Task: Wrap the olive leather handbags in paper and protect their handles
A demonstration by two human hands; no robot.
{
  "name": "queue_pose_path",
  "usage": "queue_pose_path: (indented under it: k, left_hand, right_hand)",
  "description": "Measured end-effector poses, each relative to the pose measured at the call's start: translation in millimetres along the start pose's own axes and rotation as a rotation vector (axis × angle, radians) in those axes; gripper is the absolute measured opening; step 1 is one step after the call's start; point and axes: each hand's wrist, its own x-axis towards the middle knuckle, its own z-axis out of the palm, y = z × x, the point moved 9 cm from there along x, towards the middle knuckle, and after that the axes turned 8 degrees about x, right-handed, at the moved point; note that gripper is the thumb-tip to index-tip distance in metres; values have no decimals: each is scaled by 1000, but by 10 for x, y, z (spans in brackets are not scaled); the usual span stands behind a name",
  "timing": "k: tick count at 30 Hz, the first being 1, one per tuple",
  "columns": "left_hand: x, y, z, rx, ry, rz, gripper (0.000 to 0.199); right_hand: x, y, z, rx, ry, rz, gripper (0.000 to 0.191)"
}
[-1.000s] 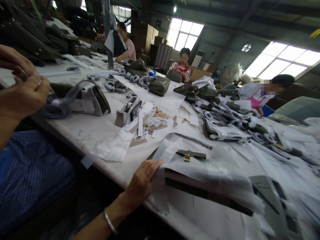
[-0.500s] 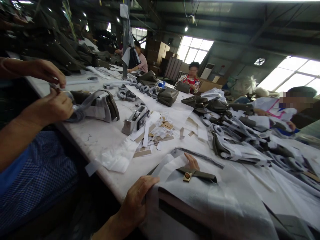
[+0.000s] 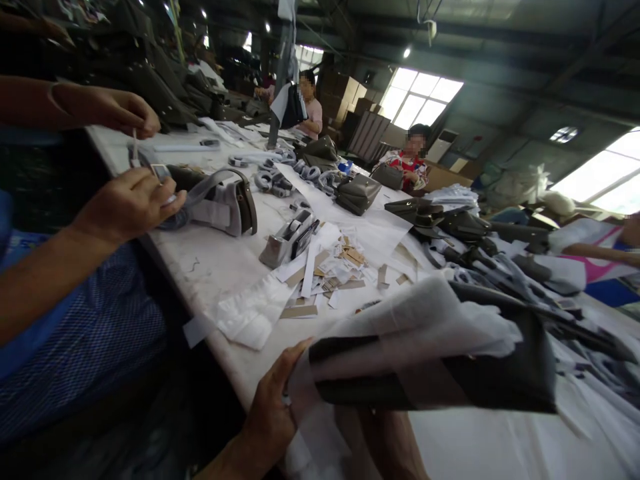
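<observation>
Left hand [image 3: 275, 400] gripping left end of bag [image 3: 493, 383], raised over table [image 3: 215, 273]; tissue [image 3: 410, 323] draped along bag. Right hand [image 3: 387, 433] beneath bag, mostly hidden; cannot tell if gripping. Scraps [image 3: 345, 267] heaped beyond bag. Co-worker's hand [image 3: 123, 207] at far left.

Bare left hand [image 3: 267, 410], small pale glint [image 3: 287, 400] at one finger, perhaps a ring, bare right forearm [image 3: 394, 443]
</observation>
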Motion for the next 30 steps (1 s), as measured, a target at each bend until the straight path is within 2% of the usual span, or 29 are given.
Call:
queue_pose_path:
  k: [2, 5, 8, 11, 14, 17, 21, 23, 25, 28, 30]
  left_hand:
    - [0, 46, 8, -11, -12, 41, 53]
    - [-16, 170, 22, -16, -21, 159, 47]
    - [-54, 290, 81, 24, -55, 289, 44]
    - [-126, 427, 178, 73, -116, 448, 41]
    - [-215, 565, 281, 134, -185, 586, 42]
    - [-274, 674, 366, 201, -225, 651, 34]
    - [-309, 776, 545, 278, -285, 717, 26]
    - [-300, 798, 636, 291, -304, 746, 24]
    - [-288, 796, 716, 293, -335, 768, 26]
    - [-297, 771, 782, 290, -402, 783, 29]
    - [-319, 763, 778, 291, -428, 788, 31]
  right_hand:
    - [-5, 105, 102, 68, -14, 90, 43]
    - [-254, 178, 394, 282, -153, 294, 47]
    - [-584, 36, 705, 436, -290, 412, 38]
    - [-804, -29, 836, 545, -276, 541, 33]
    - [-917, -6, 810, 718, -188, 614, 40]
    - [-991, 53, 736, 838, -139, 637, 51]
    - [-1023, 181, 642, 939, -78, 698, 57]
    - [-1001, 192, 581, 914, -70, 681, 55]
    - [-989, 103, 518, 784, -142, 609, 47]
    - [-1048, -219, 435, 527, -397, 428, 30]
    - [-1085, -418, 314, 472, -529, 342, 25]
